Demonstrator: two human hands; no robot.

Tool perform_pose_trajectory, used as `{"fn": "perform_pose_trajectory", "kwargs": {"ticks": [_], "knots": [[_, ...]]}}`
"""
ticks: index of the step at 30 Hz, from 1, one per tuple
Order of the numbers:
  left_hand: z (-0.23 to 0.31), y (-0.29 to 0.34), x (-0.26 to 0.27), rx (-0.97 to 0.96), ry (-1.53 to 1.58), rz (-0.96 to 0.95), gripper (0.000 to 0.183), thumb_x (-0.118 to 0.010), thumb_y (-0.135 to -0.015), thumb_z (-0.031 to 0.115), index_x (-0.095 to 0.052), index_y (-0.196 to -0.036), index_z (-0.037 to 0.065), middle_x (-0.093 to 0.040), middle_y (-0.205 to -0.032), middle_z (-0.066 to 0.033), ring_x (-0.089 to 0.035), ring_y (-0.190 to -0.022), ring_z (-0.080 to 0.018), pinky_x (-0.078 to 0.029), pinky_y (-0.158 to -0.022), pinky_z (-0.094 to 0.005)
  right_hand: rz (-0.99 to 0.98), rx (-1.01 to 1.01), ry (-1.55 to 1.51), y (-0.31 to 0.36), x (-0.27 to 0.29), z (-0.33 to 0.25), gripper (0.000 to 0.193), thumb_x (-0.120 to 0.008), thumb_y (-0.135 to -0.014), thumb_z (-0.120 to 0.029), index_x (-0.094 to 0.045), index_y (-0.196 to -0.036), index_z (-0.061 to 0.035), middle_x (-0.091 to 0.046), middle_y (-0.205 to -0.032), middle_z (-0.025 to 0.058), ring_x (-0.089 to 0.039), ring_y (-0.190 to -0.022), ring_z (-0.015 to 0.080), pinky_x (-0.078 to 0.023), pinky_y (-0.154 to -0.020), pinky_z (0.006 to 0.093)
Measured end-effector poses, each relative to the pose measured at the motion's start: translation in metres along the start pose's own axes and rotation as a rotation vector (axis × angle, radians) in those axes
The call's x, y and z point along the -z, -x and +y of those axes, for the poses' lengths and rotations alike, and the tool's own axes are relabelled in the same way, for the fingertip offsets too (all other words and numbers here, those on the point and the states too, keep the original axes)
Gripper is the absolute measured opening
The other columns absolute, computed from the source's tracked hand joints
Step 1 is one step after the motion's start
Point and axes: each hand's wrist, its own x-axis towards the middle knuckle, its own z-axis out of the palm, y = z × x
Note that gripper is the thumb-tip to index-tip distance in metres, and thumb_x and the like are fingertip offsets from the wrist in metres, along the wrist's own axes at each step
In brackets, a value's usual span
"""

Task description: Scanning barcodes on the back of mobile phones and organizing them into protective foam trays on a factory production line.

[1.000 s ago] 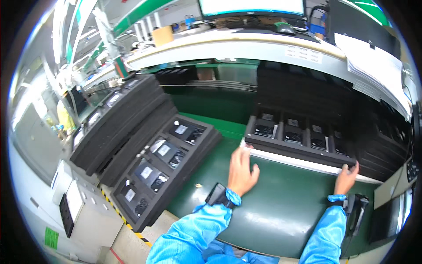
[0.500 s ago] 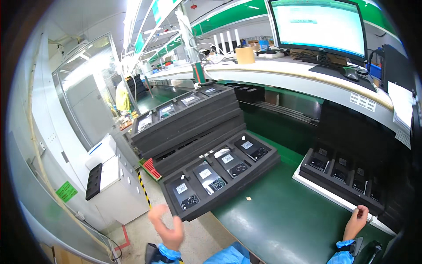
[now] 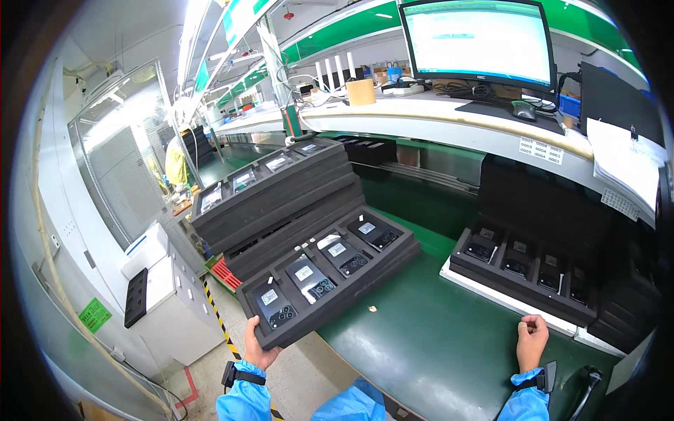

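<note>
My left hand [image 3: 258,346] grips the near left corner of a black foam tray [image 3: 345,295], thumb up on its side. Several dark smartphones with triple-lens camera bumps and white labels lie in its slots, backs up, such as one phone [image 3: 273,306] near that hand. The tray sits tilted at the left end of the green table [image 3: 393,337]. My right hand [image 3: 533,340] is over the table at the right, fingers curled together; whatever may be in them is hidden. It is just short of a white board [image 3: 491,299] under another black foam tray [image 3: 516,286] of phones.
Behind the held tray rises a stack of black foam trays [image 3: 281,196], phones in the top one. A shelf [image 3: 414,116] with a monitor [image 3: 481,42] and mouse [image 3: 523,110] spans the back. At left is a white cabinet [image 3: 175,309] with a black tray [image 3: 145,298] against it.
My left hand, open beside the tray before, has closed on its near left corner. My right hand stays near the white board, fingers curled closer. The whole view has shifted slightly.
</note>
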Motion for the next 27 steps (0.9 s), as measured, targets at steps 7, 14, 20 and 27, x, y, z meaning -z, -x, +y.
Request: {"fn": "perform_pose_trajectory", "kwargs": {"ticks": [7, 14, 20, 27], "knots": [[-0.027, 0.011, 0.007, -0.051, 0.082, -0.006, 0.056, -0.058, -0.085, 0.048, -0.063, -0.125, 0.01, -0.071, -0.115, -0.0087, -0.069, -0.101, -0.0272, -0.053, -0.089, -0.0433, -0.017, 0.006, 0.032, 0.001, 0.002, -0.004, 0.005, -0.065, -0.086, 0.003, -0.066, -0.09, -0.0007, -0.061, -0.076, -0.0003, -0.052, -0.063, 0.0066, -0.044, -0.058, 0.0245], [-0.053, 0.063, 0.091, -0.098, 0.204, -0.094, 0.072, -0.062, -0.073, 0.032, -0.055, -0.137, 0.002, -0.066, -0.128, -0.0187, -0.068, -0.106, -0.0381, -0.055, -0.098, -0.0545, -0.01, 0.026, 0.03, 0.008, 0.013, 0.002, 0.004, -0.064, -0.083, 0.001, -0.064, -0.088, 0.0003, -0.062, -0.078, 0.0014, -0.054, -0.066, 0.0076, -0.046, -0.062, 0.0246], [0.041, 0.066, 0.196, 0.165, -0.216, 0.09, 0.064, -0.062, -0.075, 0.029, -0.06, -0.129, -0.005, -0.071, -0.118, -0.0208, -0.072, -0.1, -0.0352, -0.058, -0.094, -0.0491, -0.161, -0.081, -0.144, 0.023, 0.005, -0.02, 0.006, -0.064, -0.086, 0.002, -0.063, -0.091, -0.0014, -0.061, -0.079, -0.0018, -0.055, -0.07, 0.0064, -0.046, -0.064, 0.0222], [0.083, -0.023, 0.135, 0.016, -0.246, 0.07, 0.067, -0.057, -0.096, 0.058, -0.06, -0.138, 0.006, -0.07, -0.127, -0.0155, -0.072, -0.104, -0.0289, -0.059, -0.093, -0.0429, -0.67, -0.076, -0.343, 0.077, -0.043, -0.064, 0.043, -0.058, -0.102, -0.026, -0.046, -0.137, -0.0044, -0.048, -0.135, 0.0089, -0.043, -0.123, 0.02, -0.032, -0.104, 0.0349]]}}
